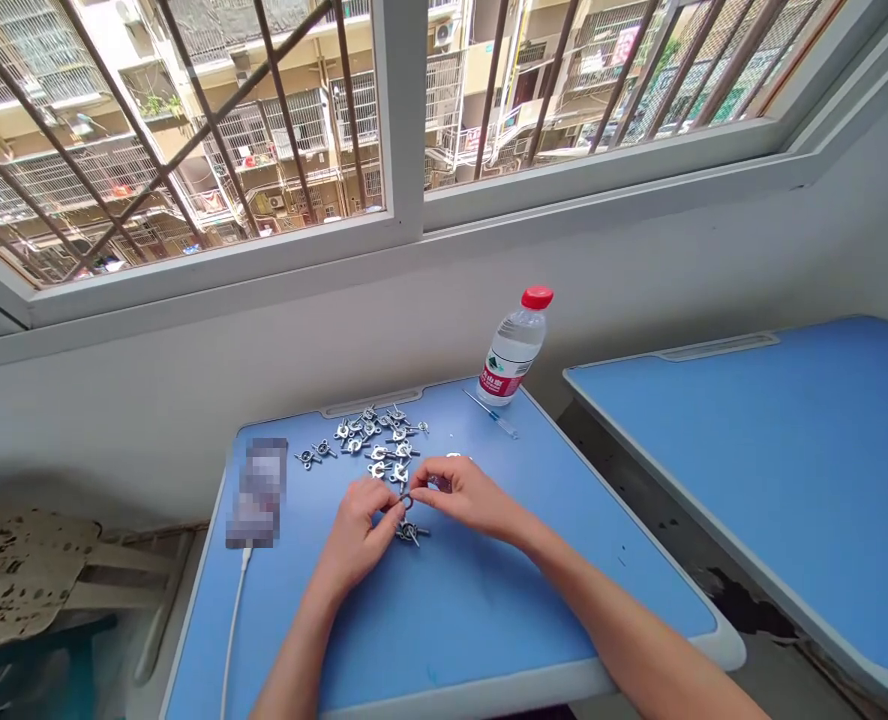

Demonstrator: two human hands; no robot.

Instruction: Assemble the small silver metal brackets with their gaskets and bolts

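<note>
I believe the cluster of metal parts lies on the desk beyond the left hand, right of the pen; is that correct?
Not quite: the head view shows the cluster of metal parts left of the pen, on the desk beyond the left hand.

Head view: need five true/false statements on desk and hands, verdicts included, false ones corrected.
1. The left hand and right hand both pinch a small ring-shaped piece. True.
2. A pen lies beside the bottle. True.
3. The bottle is capped in blue. False: its cap is red.
4. A white cable runs to the pixelated device. True.
5. All hardware sits in a tray. False: many metal parts lie directly on the blue desk.
</note>
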